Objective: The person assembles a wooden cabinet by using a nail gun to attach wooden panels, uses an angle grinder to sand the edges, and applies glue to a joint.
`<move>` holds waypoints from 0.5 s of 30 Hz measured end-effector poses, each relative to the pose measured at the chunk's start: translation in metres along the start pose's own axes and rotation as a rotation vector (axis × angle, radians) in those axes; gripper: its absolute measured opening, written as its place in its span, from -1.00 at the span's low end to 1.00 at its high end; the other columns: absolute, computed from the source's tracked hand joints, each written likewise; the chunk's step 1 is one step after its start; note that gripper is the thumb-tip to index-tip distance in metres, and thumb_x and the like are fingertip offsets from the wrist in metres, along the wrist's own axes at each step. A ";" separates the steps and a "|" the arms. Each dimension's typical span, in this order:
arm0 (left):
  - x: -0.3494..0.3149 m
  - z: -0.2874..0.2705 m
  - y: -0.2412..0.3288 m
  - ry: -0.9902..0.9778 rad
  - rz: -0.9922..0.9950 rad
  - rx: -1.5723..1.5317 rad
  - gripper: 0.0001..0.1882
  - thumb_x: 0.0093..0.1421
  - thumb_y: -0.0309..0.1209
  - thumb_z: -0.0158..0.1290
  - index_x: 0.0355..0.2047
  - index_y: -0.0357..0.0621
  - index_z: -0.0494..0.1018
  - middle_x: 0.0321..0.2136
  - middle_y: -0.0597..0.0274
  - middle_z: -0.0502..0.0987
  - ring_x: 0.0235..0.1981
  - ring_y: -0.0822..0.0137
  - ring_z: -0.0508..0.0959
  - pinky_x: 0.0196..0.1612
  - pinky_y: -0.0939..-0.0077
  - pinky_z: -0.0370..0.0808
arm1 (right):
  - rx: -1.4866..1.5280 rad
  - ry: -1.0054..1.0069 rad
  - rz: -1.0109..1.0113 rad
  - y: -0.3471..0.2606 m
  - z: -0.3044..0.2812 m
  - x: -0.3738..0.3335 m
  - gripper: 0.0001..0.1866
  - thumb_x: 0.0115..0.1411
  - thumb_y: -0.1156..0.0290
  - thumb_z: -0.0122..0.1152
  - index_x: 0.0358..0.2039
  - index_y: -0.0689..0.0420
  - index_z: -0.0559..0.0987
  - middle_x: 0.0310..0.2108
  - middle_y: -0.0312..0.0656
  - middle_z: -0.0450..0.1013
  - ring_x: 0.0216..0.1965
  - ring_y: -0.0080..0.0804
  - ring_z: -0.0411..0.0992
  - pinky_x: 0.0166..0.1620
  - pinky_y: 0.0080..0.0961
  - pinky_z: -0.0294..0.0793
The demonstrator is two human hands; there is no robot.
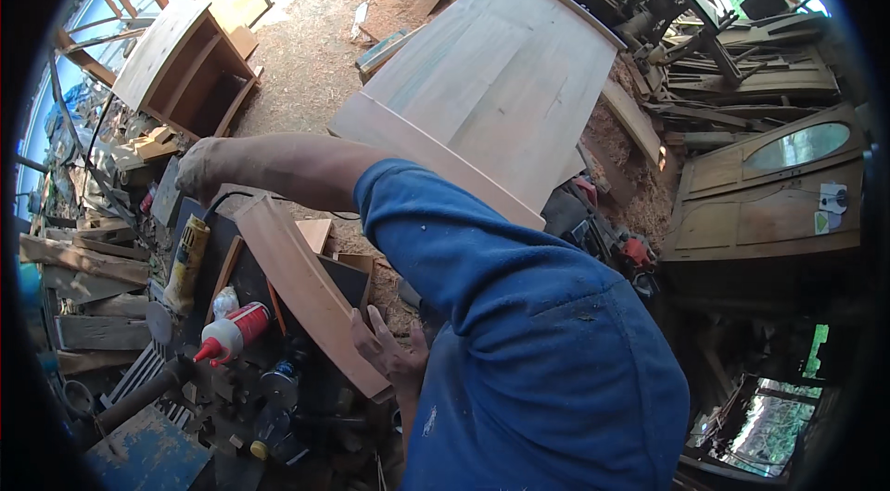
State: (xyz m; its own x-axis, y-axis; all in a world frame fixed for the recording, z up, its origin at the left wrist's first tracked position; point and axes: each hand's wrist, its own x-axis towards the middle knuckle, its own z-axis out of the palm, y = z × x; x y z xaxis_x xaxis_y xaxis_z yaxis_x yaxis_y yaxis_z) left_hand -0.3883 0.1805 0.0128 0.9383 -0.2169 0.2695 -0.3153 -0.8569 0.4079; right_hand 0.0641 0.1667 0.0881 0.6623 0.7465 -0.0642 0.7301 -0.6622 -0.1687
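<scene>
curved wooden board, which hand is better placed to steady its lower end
Left, likely: the left hand is open by the curved wooden board, near that end; the right hand is by its upper end.

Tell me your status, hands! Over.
Left hand open at curved board. Right hand near its far end, grip unclear. Clutter close by: red-and-white bottle.
</scene>
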 end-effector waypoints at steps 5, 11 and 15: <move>0.026 0.013 0.057 -0.208 -0.132 -0.530 -0.23 0.21 -0.28 0.22 0.34 -0.34 0.20 0.31 -0.26 0.19 0.32 -0.13 0.27 0.31 0.01 0.32 | 0.255 0.237 0.176 0.058 -0.063 -0.245 -0.28 0.15 0.05 0.39 0.28 0.04 0.44 0.06 0.03 0.55 0.12 0.02 0.49 0.20 -0.18 0.46; 0.036 0.083 0.116 -0.370 -0.358 -1.012 -0.16 0.32 -0.16 0.18 0.42 -0.37 0.06 0.28 -0.15 0.31 0.29 0.07 0.34 0.33 0.21 0.28 | 0.916 0.810 0.680 0.110 -0.003 -0.603 -0.39 0.27 0.23 0.35 0.23 0.29 0.43 -0.10 -0.08 0.61 -0.07 -0.42 0.56 0.06 -0.49 0.54; 0.014 0.120 0.160 -0.360 -0.247 -0.912 -0.14 0.35 -0.05 0.12 0.41 -0.39 0.04 0.26 -0.13 0.33 0.28 0.08 0.34 0.37 0.22 0.20 | 1.110 1.152 1.158 0.110 0.100 -0.779 -0.49 0.27 0.29 0.30 0.11 0.36 0.49 -0.31 -0.11 0.58 -0.33 -0.48 0.55 -0.23 -0.54 0.58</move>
State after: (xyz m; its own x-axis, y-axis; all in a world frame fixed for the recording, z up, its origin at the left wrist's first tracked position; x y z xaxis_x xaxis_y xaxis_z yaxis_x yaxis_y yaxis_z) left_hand -0.4090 -0.0159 -0.0230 0.9316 -0.3393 -0.1303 0.0464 -0.2447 0.9685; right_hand -0.3881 -0.4813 0.0211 0.7709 -0.6297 -0.0952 -0.1629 -0.0505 -0.9853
